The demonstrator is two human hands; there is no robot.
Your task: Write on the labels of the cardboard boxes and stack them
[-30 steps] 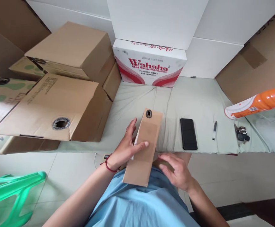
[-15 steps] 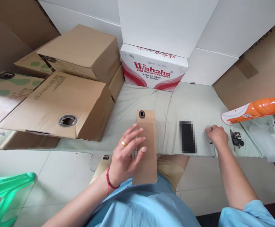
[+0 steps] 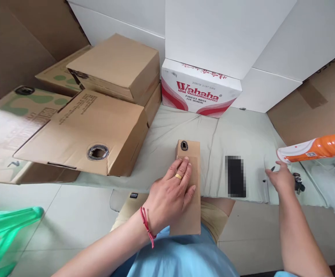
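My left hand [image 3: 171,188] lies flat on top of a narrow brown cardboard box [image 3: 195,215], fingers stretched forward and close together. The box reaches over the table's front edge towards my body, and a dark-rimmed hole shows at its far end. On the right, my right hand [image 3: 281,179] is above the cloth, near the orange bottle. A slim dark pointed thing [image 3: 272,168] pokes out between its thumb and fingers; most of it is hidden. A small black piece [image 3: 264,181] lies on the cloth just left of this hand. Keys [image 3: 299,184] lie partly behind my right wrist.
A pixelated black rectangle [image 3: 235,177] lies between my hands. Stacked cardboard boxes [image 3: 80,127] fill the left side. A Wahaha water carton [image 3: 202,88] stands at the back wall. An orange bottle [image 3: 320,148] lies at right. A green plastic stool [image 3: 14,219] stands lower left.
My left hand has come down from hovering with spread fingers to lying flat on the box. My right hand has lifted off the cloth and moved right, with the dark pointed thing in its fingers.
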